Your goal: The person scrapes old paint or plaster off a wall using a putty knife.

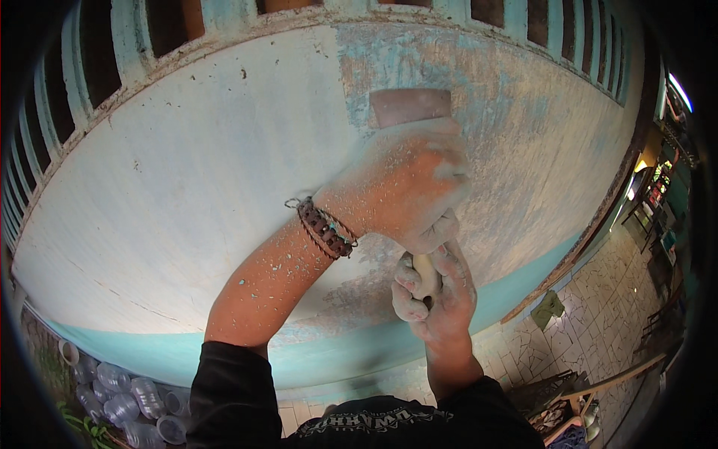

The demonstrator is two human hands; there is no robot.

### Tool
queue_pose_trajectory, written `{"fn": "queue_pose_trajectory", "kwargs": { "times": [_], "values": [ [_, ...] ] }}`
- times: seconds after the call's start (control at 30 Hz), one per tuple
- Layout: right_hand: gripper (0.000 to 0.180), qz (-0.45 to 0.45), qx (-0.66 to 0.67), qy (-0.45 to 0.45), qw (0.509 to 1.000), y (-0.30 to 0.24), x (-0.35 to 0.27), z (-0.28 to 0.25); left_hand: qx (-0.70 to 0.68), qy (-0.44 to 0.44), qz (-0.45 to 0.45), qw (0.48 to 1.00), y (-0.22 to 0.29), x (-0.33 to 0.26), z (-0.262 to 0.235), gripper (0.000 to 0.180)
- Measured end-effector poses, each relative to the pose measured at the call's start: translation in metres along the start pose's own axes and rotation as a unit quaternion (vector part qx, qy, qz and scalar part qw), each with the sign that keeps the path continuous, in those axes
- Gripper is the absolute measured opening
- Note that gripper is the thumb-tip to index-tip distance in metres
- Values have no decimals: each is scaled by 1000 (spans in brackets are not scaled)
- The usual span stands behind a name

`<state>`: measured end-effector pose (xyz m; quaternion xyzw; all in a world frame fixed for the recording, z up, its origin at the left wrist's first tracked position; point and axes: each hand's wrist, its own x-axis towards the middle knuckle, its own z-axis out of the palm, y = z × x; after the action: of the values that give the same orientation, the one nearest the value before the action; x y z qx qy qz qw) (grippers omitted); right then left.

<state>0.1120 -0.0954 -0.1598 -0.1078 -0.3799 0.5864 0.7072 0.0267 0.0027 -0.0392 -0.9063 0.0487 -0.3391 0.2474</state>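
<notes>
Both hands are closed on one tool, a wide-bladed scraper (410, 106) pressed flat against the wall: the left hand (404, 187) lies over the upper part of the tool with its fingers curled down, pushing the blade to the surface, while the right hand (437, 295) is wrapped tight round the pale handle (426, 273) just below it, at about six o'clock from the left. The scraper's rusty-brown blade shows at twelve o'clock above the left knuckles, touching the plaster. Largest of all is the wall (187, 187) itself, whitish and chalky across the left, with patches of worn turquoise paint (523, 127) at one to three o'clock of the hands and a solid turquoise band (149, 352) running along its foot. A railing of turquoise balusters (127, 37) tops it. Down at eight o'clock a heap of clear plastic cups (123, 400) lies on the ground; at four o'clock is a pale tiled floor (606, 314). Both forearms and hands are powdered with dust and paint flecks, and a braided brown bracelet (325, 228) sits on the left wrist.
</notes>
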Motion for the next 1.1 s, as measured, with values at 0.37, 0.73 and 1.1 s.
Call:
{"fn": "queue_pose_trajectory", "kwargs": {
  "times": [0.37, 0.73, 1.1],
  "values": [
    [39, 19, 2, 3, 1000, 0, 1, 1, -59, 49, 2, 997, -2, -4, 14, 18],
    [37, 10, -28, 28, 999, -4, -5, 4, -71, 52, 10, 996, -1, -1, 10, 21],
    [32, 37, -8, 21, 999, 7, -16, -10, -35, -29, -5, 999, 16, -16, 12, 21]
  ]
}}
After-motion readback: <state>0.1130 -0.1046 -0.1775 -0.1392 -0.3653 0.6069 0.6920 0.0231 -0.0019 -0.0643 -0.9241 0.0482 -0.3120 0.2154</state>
